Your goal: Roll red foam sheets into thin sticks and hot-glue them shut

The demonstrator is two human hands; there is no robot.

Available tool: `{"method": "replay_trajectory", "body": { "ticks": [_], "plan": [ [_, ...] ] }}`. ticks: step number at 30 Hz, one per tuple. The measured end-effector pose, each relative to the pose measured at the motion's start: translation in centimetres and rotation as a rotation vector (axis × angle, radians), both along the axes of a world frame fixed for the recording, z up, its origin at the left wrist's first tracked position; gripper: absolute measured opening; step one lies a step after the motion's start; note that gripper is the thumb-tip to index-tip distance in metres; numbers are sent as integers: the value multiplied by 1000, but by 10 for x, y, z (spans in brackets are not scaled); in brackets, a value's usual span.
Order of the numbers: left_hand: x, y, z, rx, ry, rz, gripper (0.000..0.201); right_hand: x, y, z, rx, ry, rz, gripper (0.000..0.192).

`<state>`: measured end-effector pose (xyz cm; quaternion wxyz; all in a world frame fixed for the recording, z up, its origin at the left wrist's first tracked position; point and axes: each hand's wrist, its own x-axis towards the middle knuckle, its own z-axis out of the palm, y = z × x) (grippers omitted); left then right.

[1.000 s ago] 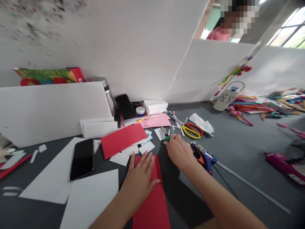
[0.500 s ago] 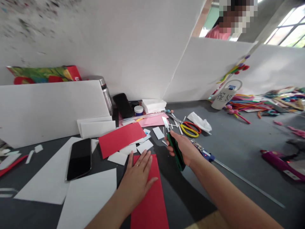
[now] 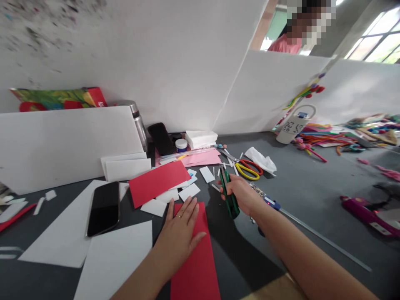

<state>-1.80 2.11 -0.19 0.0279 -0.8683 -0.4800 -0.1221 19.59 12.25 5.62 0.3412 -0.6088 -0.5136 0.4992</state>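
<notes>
My left hand [image 3: 183, 227] lies flat, fingers stretched out, on a long red paper strip [image 3: 200, 266] at the front middle of the dark table. To its right my right hand [image 3: 242, 193] is wrapped round a green utility knife [image 3: 229, 196], held above the table beside the strip. No blade shows past the knife's tip. A second red strip [image 3: 159, 183] rests over small white pieces [image 3: 189, 191] beyond my left hand. Scissors with red and yellow handles [image 3: 248, 170] lie just past my right hand.
On the left a black phone [image 3: 104, 210] lies on white sheets [image 3: 118, 258]. A steel flask [image 3: 140, 129] stands behind a white board [image 3: 68, 146]. To the right are a metal rod [image 3: 325, 239], a purple glue gun [image 3: 362, 216] and a white bottle [image 3: 292, 127]. A person [image 3: 286, 43] is beyond the partition.
The knife's blade, extended earlier, is now drawn back into the green handle. My right hand has turned the knife slightly more upright. My left hand stays put on the red strip.
</notes>
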Motion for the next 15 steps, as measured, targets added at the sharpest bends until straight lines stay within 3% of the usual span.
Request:
{"method": "replay_trajectory", "body": {
  "ticks": [3,6,11,13,15],
  "plan": [
    [0,0,0,10,1,-1,60,-2,12,0,108,-264,-12,33],
    [1,0,-2,32,-1,9,58,-12,10,5,270,-470,-21,51],
    [1,0,-1,27,-50,76,49,-23,-39,12,420,-606,107,50],
    [0,1,2,6,-99,118,48,-22,-64,8,344,-566,261,50],
    [-1,1,6,-4,-154,132,47,-20,-84,2,156,-396,352,53]
  ]
}}
